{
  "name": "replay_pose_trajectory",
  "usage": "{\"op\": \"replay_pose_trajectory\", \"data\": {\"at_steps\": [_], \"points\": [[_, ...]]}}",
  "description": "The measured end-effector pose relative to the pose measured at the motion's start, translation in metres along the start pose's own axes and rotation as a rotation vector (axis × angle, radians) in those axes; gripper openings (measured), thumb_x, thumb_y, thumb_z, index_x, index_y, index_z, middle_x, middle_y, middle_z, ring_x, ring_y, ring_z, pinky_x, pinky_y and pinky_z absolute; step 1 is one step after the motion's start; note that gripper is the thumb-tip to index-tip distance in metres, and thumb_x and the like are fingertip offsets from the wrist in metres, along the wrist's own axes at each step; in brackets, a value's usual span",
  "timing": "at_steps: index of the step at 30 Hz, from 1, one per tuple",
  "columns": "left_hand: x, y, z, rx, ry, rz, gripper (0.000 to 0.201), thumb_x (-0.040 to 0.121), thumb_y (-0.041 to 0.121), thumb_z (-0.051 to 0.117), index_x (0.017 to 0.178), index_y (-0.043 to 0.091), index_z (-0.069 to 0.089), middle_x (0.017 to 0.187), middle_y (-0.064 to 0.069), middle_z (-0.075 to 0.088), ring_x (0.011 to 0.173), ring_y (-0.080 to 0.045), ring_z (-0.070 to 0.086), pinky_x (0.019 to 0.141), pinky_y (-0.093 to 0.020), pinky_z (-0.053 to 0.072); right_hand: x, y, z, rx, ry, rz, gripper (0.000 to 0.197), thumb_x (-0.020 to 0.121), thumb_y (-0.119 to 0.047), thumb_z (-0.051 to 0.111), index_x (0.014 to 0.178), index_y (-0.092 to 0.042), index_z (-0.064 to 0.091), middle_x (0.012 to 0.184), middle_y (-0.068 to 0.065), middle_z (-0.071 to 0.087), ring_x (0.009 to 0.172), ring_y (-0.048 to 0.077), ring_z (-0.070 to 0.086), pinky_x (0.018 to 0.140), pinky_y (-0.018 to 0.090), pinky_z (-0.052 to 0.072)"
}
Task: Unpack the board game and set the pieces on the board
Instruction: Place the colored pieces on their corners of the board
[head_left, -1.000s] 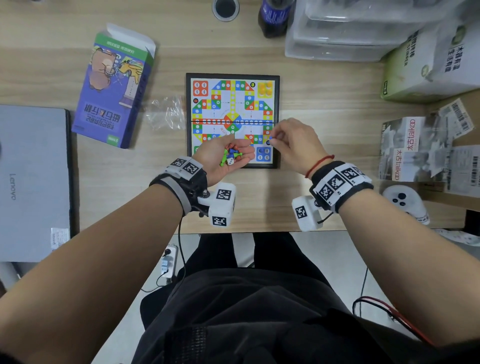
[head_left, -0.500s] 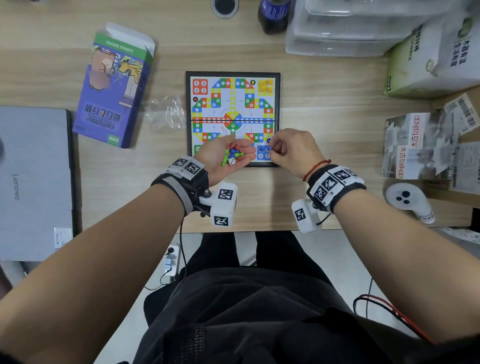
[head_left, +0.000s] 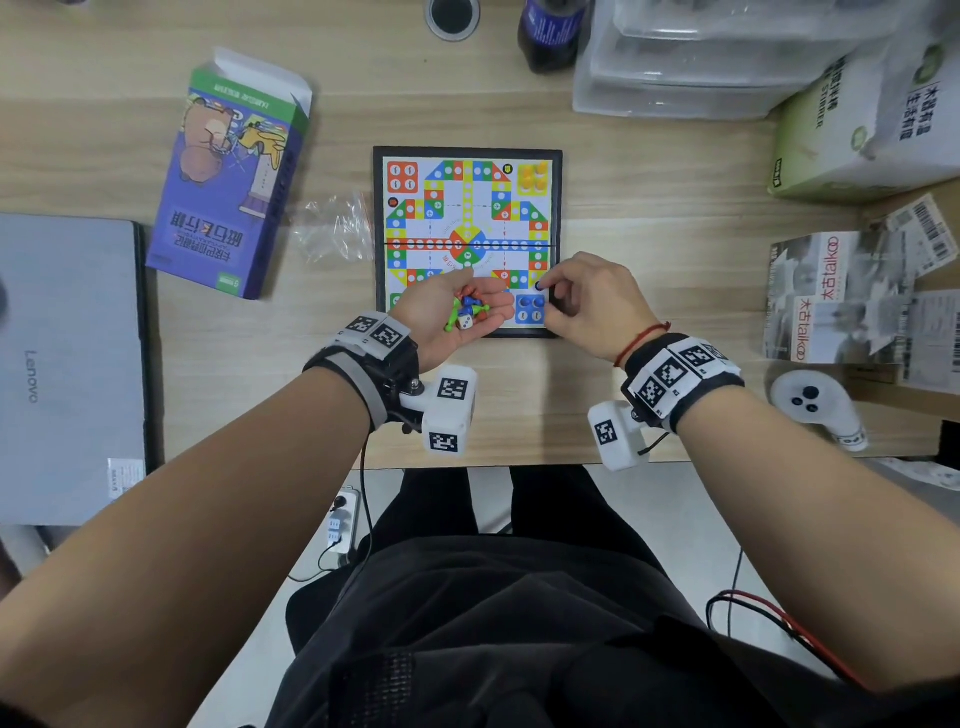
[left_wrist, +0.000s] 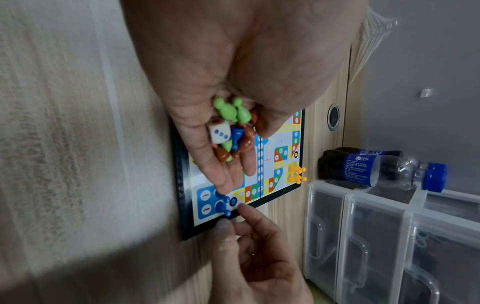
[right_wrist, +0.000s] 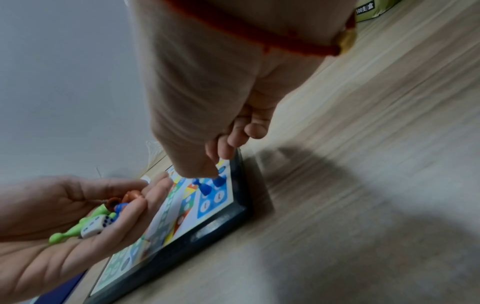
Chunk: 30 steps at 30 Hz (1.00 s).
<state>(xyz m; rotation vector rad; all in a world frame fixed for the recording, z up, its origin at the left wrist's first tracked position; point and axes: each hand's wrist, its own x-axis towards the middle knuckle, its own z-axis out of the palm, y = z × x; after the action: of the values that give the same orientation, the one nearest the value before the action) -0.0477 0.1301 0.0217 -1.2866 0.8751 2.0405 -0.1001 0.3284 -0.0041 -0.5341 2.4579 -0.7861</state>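
The board (head_left: 467, 228) is laid flat on the desk (head_left: 649, 218). Over its near edge, a pile of pawns (head_left: 467, 306) plus a die (head_left: 465, 322) is cupped in the left hand (head_left: 457, 317), fingers loosely spread. At the board's blue corner, a blue pawn (left_wrist: 221, 205) is touched by the right hand (head_left: 592, 306), fingers curled narrow. The game box (head_left: 234, 176) is left open-flapped, left of the board.

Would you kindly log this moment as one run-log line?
phase: placing blue pawns | left hand: cups pawns and die | right hand: at blue pawn on board | yellow pawns: placed
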Motion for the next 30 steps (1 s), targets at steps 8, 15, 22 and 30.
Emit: {"op": "replay_pose_trajectory", "data": {"at_steps": [8,15,22,30], "points": [[0.003,-0.001,0.002,-0.084,-0.014,0.028,0.041,0.103,0.022,0.044,0.128,-0.009,0.053,0.122,-0.025,0.062,0.100,-0.032,0.069,0.072,-0.037,0.060,0.012,-0.051,-0.002,-0.023,0.027,-0.244,0.011,0.079,-0.021,0.068,0.089,-0.019,0.072,0.083,0.000,0.060,0.073,0.012,0.054,0.066,0.024,0.045],[0.006,0.001,0.000,-0.108,-0.021,0.068,0.034,0.101,0.014,0.044,0.130,-0.003,0.051,0.093,-0.015,0.067,0.080,-0.023,0.071,0.067,-0.036,0.058,0.017,-0.061,0.010,-0.086,-0.108,-0.247,0.021,0.085,-0.019,0.063,0.104,-0.020,0.072,0.093,0.003,0.057,0.082,0.019,0.058,0.067,0.026,0.041],[0.005,0.002,0.000,-0.064,-0.048,0.066,0.023,0.099,0.007,0.042,0.105,-0.005,0.060,0.094,-0.018,0.064,0.089,-0.027,0.066,0.072,-0.037,0.058,0.020,-0.066,0.008,-0.068,-0.186,-0.213,0.014,0.085,-0.017,0.063,0.097,-0.014,0.070,0.100,0.005,0.053,0.082,0.023,0.058,0.074,0.039,0.050],[0.005,0.005,0.001,0.014,-0.001,0.052,0.029,0.100,0.018,0.046,0.104,-0.004,0.064,0.096,-0.017,0.068,0.088,-0.028,0.071,0.085,-0.036,0.059,0.014,-0.049,-0.014,0.079,0.030,-0.092,0.010,0.089,-0.014,0.060,0.098,-0.011,0.064,0.088,-0.002,0.064,0.076,0.011,0.055,0.074,0.022,0.044]]}}
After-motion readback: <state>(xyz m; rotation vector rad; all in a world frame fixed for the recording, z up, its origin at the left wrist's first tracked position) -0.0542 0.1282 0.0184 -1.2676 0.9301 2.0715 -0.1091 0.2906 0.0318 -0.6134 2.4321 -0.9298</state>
